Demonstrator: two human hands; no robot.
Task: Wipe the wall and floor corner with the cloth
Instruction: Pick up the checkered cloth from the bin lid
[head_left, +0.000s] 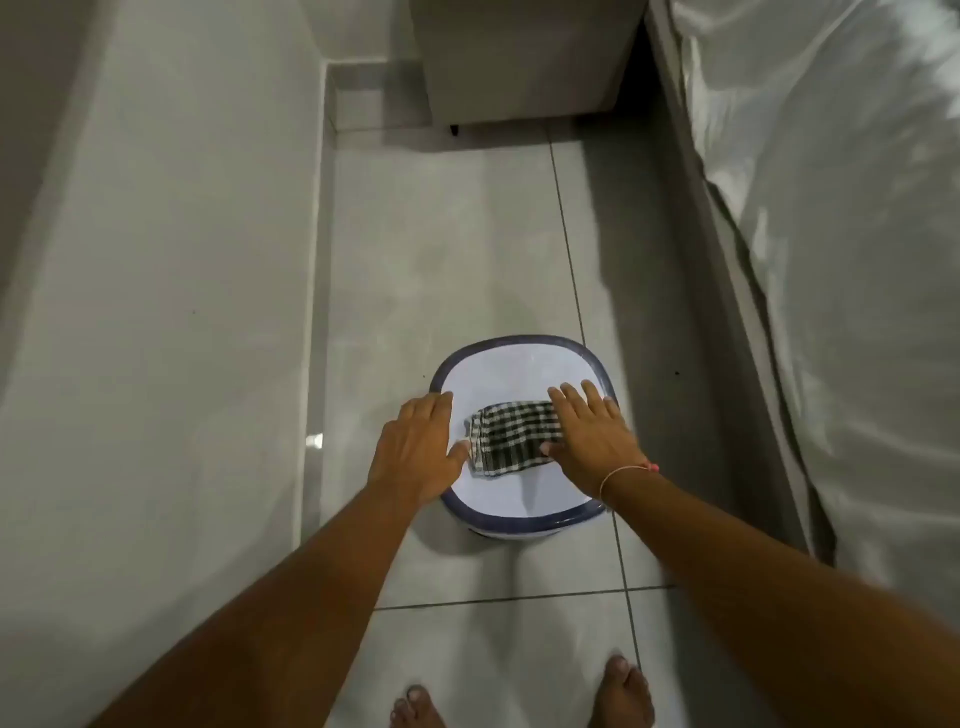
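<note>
A folded black-and-white checked cloth (511, 436) lies on the white top of a low stool with a dark blue rim (519, 524). My left hand (415, 449) rests flat on the stool's left edge, its thumb touching the cloth's left end. Spread flat over the cloth's right end is my right hand (592, 436), fingers apart, a thin bracelet on its wrist. The wall (156, 312) meets the tiled floor (447, 249) along a skirting line (317, 364) to the left of the stool.
A white cabinet on short legs (519, 57) stands at the far end of the floor. A bed with a shiny white cover (831, 234) runs along the right. My bare feet (621, 693) stand on the tiles near the bottom edge.
</note>
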